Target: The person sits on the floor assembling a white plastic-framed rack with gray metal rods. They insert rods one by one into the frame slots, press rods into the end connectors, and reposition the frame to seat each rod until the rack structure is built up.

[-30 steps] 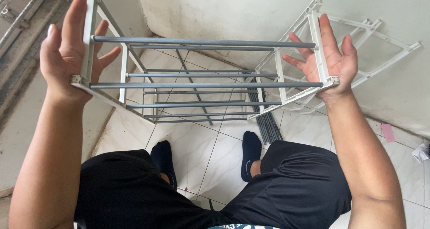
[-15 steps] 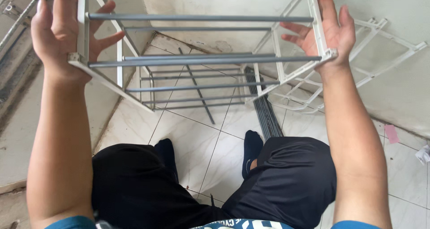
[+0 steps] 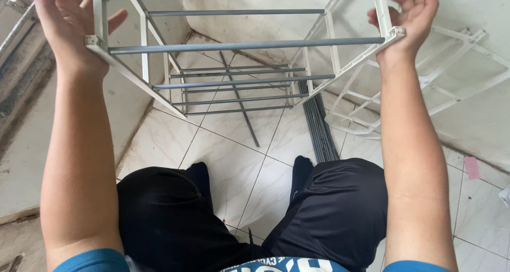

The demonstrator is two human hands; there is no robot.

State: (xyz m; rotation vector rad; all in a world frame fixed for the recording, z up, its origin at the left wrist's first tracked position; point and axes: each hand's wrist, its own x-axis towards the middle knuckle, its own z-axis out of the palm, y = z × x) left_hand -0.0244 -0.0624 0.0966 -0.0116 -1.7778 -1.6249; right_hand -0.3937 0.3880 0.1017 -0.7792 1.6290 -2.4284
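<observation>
A tiered rack with white side frames and grey metal rods is held up off the tiled floor, tilted away from me. My left hand presses flat against its left side frame, fingers spread upward. On the other side, my right hand grips the right side frame near its top corner, fingers curled around the white bar. The rack's lower tiers hang further away above the floor.
A loose white side frame leans against the wall at right. A bundle of grey rods and one single rod lie on the floor tiles. My legs in black shorts and dark socks are below. A pink scrap lies at right.
Both hands have lifted the rack higher and closer to me, so its top edge now reaches the frame's upper border.
</observation>
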